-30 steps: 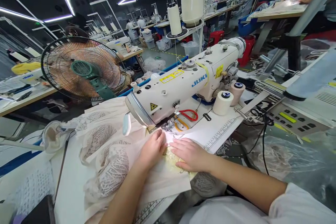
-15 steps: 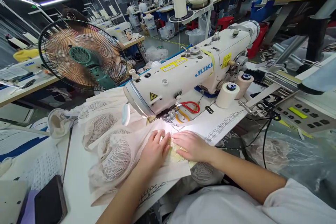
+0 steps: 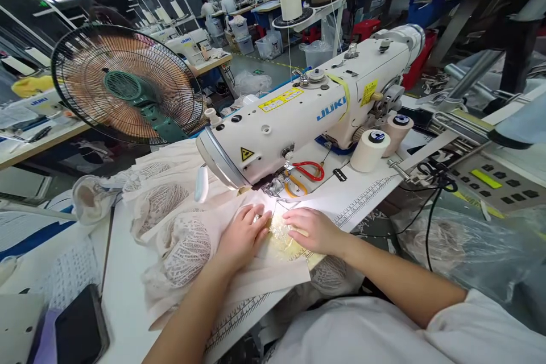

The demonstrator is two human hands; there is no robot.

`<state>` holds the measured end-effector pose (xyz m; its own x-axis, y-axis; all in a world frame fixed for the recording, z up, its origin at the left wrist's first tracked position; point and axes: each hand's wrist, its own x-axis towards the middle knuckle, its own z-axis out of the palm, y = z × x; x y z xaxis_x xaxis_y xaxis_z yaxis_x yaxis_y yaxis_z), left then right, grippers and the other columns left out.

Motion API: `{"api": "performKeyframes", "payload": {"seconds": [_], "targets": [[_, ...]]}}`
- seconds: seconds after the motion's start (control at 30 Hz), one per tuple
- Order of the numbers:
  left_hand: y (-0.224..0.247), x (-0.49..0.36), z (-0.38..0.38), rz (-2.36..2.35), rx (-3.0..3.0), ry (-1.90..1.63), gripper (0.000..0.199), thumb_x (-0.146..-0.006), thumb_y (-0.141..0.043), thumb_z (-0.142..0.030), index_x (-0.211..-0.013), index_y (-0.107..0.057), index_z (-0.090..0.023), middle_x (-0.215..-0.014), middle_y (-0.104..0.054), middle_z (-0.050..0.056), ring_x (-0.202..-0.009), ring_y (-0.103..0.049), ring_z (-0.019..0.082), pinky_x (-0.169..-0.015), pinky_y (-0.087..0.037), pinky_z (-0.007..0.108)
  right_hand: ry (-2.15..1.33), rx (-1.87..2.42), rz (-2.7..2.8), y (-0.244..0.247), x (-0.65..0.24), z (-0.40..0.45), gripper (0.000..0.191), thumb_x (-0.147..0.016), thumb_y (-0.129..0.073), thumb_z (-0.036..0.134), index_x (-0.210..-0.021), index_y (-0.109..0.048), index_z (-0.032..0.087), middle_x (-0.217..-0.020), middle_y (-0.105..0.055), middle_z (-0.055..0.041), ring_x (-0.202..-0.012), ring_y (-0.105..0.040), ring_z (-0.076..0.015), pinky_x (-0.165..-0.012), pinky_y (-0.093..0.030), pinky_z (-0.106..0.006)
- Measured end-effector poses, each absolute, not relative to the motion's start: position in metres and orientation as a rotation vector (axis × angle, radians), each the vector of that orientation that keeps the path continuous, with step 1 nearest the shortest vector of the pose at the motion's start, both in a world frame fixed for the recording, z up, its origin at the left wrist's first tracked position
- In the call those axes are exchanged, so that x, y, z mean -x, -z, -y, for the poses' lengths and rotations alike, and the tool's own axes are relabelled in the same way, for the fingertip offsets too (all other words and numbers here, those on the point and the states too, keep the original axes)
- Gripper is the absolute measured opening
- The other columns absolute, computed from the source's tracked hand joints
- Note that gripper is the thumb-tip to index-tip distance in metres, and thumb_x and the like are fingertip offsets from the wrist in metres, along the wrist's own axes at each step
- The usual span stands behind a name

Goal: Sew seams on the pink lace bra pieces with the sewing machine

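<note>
Both hands have slid a bit apart, showing more of the shiny yellow patch (image 3: 280, 242). The left hand (image 3: 242, 234) lies open on the pale cloth (image 3: 273, 274), below the sewing machine (image 3: 273, 128); the right hand (image 3: 314, 230), open with bent fingers, touches the patch. One cloth corner reaches the near edge of the worktop (image 3: 327, 198), with open room toward the thread cone (image 3: 369, 153).
</note>
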<state>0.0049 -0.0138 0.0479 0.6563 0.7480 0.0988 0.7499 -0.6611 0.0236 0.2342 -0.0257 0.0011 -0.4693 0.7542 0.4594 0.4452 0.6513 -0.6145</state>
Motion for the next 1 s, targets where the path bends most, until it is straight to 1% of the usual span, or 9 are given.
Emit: {"api": "performKeyframes", "payload": {"seconds": [0.23,0.4,0.63,0.87,1.0], "targets": [[-0.048,0.000,0.003,1.275,2.886,0.153,0.036,-0.094,-0.039,-0.027,-0.120,-0.062,-0.020,-0.124,-0.059,0.012,-0.113,-0.051,0.029,-0.095,-0.049,0.048,-0.548,0.945,2.116,0.002,-0.235,0.025,0.016,-0.084,-0.056,0.022,-0.094,-0.067,0.017,-0.107,-0.070,-0.0090,-0.099,-0.065,-0.0205,-0.088,-0.054,-0.035],[-0.046,0.005,-0.001,1.253,2.899,0.158,0.037,-0.095,-0.036,-0.023,-0.121,-0.062,-0.022,-0.124,-0.059,0.012,-0.114,-0.051,0.029,-0.095,-0.049,0.046,-0.559,0.927,2.096,0.002,-0.235,0.025,0.017,-0.084,-0.054,0.022,-0.093,-0.068,0.017,-0.105,-0.071,-0.0089,-0.098,-0.065,-0.0208,-0.087,-0.054,-0.035],[-0.046,0.006,-0.003,1.231,2.907,0.167,0.037,-0.096,-0.036,-0.023,-0.119,-0.064,-0.022,-0.125,-0.059,0.012,-0.112,-0.051,0.029,-0.094,-0.050,0.046,-0.558,0.919,2.097,0.001,-0.235,0.025,0.017,-0.084,-0.054,0.021,-0.093,-0.068,0.017,-0.105,-0.071,-0.0090,-0.096,-0.065,-0.0202,-0.086,-0.054,-0.034],[-0.045,0.005,-0.004,1.249,2.905,0.179,0.035,-0.096,-0.038,-0.024,-0.119,-0.064,-0.024,-0.125,-0.059,0.012,-0.111,-0.052,0.028,-0.093,-0.050,0.046,-0.539,0.899,2.102,-0.002,-0.236,0.025,0.015,-0.084,-0.055,0.019,-0.091,-0.068,0.016,-0.102,-0.071,-0.0094,-0.095,-0.066,-0.0209,-0.085,-0.054,-0.035],[-0.043,0.005,-0.006,1.255,2.900,0.179,0.034,-0.095,-0.041,-0.023,-0.119,-0.064,-0.023,-0.124,-0.059,0.012,-0.111,-0.052,0.028,-0.092,-0.050,0.046,-0.505,0.888,2.091,-0.001,-0.235,0.025,0.014,-0.083,-0.055,0.018,-0.089,-0.068,0.016,-0.100,-0.072,-0.0096,-0.092,-0.066,-0.0218,-0.082,-0.056,-0.035]]}}
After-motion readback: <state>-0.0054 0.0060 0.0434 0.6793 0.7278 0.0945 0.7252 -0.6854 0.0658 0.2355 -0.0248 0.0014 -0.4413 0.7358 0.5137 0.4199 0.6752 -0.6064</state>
